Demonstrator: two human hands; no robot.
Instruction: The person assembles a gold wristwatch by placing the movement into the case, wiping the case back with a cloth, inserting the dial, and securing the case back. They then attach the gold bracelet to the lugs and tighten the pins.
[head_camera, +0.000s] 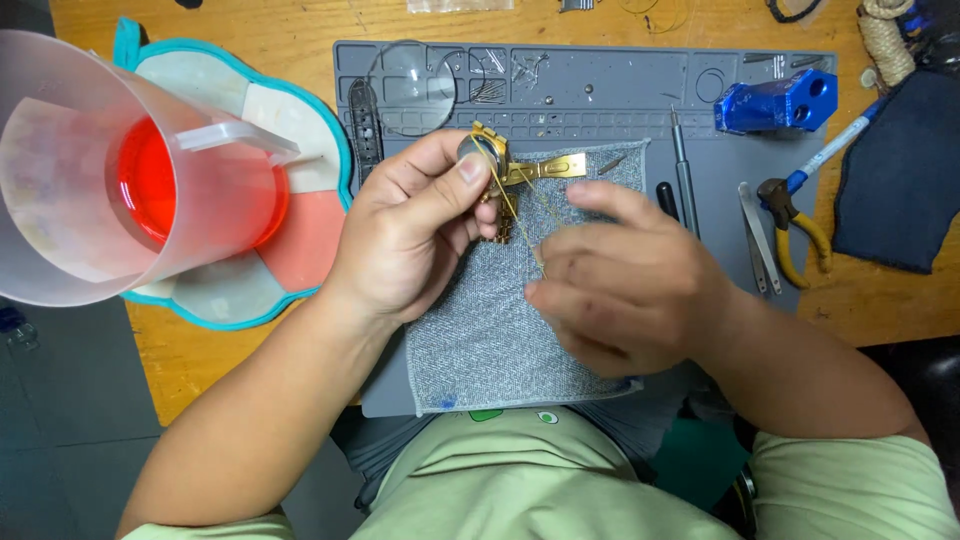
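Head view, seated at wooden workbench (300, 35). Left hand (415, 235) raised over a grey woven cloth (480, 340), thumb and fingers closed on a gold-coloured wristwatch (490, 160): thumb pad presses the round case from the front, the remaining fingers curl behind it. Watch sits just above the cloth's upper edge, roughly centre of frame; one section of its gold bracelet (545, 168) extends rightward with a flat clasp plate, another section hangs down past the left fingers. Right hand (625, 285) lies over the right half of the cloth, fingers bent inward and close together; index finger points up toward the clasp plate, fingertip near the bracelet. Whether the right hand pinches a fine tool or pin: cannot tell, fingers hide the grip. Cloth lies on a grey silicone work mat (600, 85) with moulded compartments. On the mat: round magnifier lens (412, 85) upper left, blue plastic holder block (775, 100) upper right, thin screwdriver (683, 170) just right of the cloth, tweezers (757, 235) further right. Yellow-handled pliers (800, 230) straddle the mat's right edge. Left of mat: translucent plastic jug (90, 170) with red bottom, standing on a teal-edged pad (290, 120). Dark blue fabric (900, 170) at far right.
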